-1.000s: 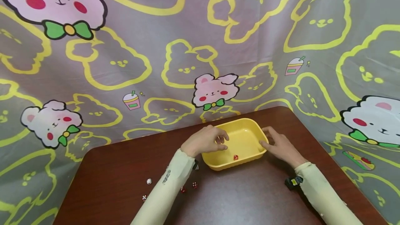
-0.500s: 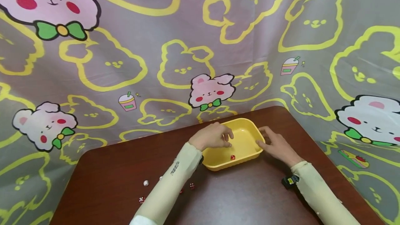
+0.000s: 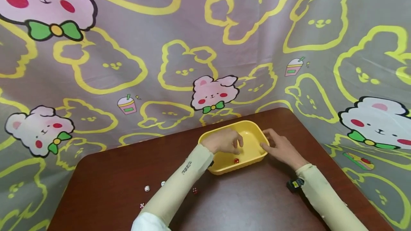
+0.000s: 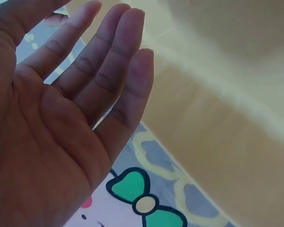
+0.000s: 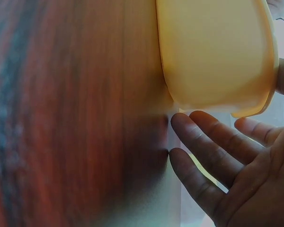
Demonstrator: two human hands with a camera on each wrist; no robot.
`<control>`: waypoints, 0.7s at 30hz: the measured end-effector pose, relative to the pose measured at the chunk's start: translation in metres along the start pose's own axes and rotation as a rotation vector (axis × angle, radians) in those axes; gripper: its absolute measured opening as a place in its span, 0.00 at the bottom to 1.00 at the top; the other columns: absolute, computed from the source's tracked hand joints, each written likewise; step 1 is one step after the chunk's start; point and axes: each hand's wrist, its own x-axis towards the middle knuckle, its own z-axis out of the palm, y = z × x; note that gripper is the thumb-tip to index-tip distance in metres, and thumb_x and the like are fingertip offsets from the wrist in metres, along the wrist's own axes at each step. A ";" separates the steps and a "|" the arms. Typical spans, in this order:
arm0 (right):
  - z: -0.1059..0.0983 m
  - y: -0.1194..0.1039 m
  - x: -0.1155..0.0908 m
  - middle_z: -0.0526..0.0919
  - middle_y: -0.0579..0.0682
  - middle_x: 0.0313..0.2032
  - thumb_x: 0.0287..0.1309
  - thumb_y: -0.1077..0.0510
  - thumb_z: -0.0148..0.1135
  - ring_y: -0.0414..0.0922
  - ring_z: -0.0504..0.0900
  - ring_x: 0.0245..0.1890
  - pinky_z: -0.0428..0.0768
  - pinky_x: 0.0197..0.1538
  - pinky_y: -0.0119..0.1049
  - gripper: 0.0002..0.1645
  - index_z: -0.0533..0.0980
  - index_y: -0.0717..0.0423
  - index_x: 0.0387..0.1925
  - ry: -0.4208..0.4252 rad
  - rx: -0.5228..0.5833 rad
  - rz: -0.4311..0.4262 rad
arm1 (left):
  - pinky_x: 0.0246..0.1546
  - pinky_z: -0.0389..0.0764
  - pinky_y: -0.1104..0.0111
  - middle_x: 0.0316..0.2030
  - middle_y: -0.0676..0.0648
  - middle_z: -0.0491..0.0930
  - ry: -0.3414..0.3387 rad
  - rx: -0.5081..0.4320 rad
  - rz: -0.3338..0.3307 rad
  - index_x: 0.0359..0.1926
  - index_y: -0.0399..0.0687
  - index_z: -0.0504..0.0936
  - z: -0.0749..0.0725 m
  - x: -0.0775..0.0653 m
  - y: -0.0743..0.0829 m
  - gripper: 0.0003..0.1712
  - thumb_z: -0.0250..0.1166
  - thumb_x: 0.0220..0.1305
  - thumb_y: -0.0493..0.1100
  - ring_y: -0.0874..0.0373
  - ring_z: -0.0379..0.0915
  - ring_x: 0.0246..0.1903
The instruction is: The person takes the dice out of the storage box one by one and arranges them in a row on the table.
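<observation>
In the head view a yellow plastic tray (image 3: 236,169) stands on the brown table, with a red die (image 3: 236,160) on its floor near the front wall. Over the tray's left part reaches my left hand (image 3: 224,142), its fingers loosely bent downward; the left wrist view shows the palm with nothing held. My right hand (image 3: 282,149) is at the tray's right end. Its thumb lies over the rim, and the other fingers (image 5: 208,146) meet the outer wall, so the hand holds the tray's edge.
White dice (image 3: 147,188) and red dice (image 3: 194,190) lie loose on the table (image 3: 244,202), left of and in front of the tray, partly behind my left forearm. A patterned cloth (image 3: 179,117) hangs behind the table and along its right side.
My left hand has moved right, farther over the tray, and lower into it. The right hand has stayed at the tray's right end. The head view has turned slightly right.
</observation>
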 end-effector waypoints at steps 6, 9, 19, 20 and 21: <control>0.000 -0.001 0.001 0.84 0.52 0.48 0.62 0.48 0.62 0.46 0.85 0.44 0.80 0.42 0.37 0.27 0.67 0.49 0.60 -0.007 0.000 0.005 | 0.31 0.74 0.75 0.30 0.59 0.82 -0.021 0.040 -0.017 0.40 0.56 0.84 0.008 0.008 -0.001 0.13 0.73 0.51 0.46 0.66 0.75 0.31; -0.001 -0.001 0.001 0.84 0.53 0.48 0.62 0.49 0.62 0.47 0.85 0.45 0.80 0.43 0.40 0.27 0.67 0.49 0.60 -0.007 -0.002 0.003 | 0.30 0.73 0.74 0.29 0.60 0.80 -0.037 0.069 -0.053 0.39 0.59 0.84 0.010 0.011 0.003 0.15 0.76 0.47 0.47 0.66 0.74 0.30; 0.000 0.001 0.001 0.85 0.51 0.46 0.61 0.50 0.63 0.44 0.85 0.42 0.79 0.41 0.37 0.26 0.68 0.49 0.59 0.012 -0.025 -0.003 | 0.33 0.74 0.71 0.32 0.60 0.79 -0.077 0.206 -0.090 0.33 0.64 0.83 0.034 0.019 0.010 0.13 0.73 0.46 0.42 0.62 0.73 0.32; 0.000 0.002 0.001 0.85 0.51 0.46 0.61 0.50 0.63 0.44 0.85 0.42 0.79 0.41 0.36 0.26 0.68 0.50 0.59 0.011 -0.026 -0.005 | 0.33 0.74 0.71 0.31 0.59 0.79 -0.080 0.210 -0.092 0.32 0.64 0.82 0.037 0.020 0.009 0.13 0.72 0.46 0.40 0.62 0.74 0.32; 0.000 0.002 0.001 0.85 0.50 0.45 0.62 0.50 0.62 0.44 0.85 0.41 0.79 0.40 0.36 0.26 0.68 0.50 0.59 0.008 -0.028 -0.008 | 0.33 0.74 0.71 0.31 0.59 0.79 -0.079 0.214 -0.089 0.31 0.64 0.82 0.039 0.020 0.009 0.12 0.72 0.46 0.40 0.62 0.74 0.32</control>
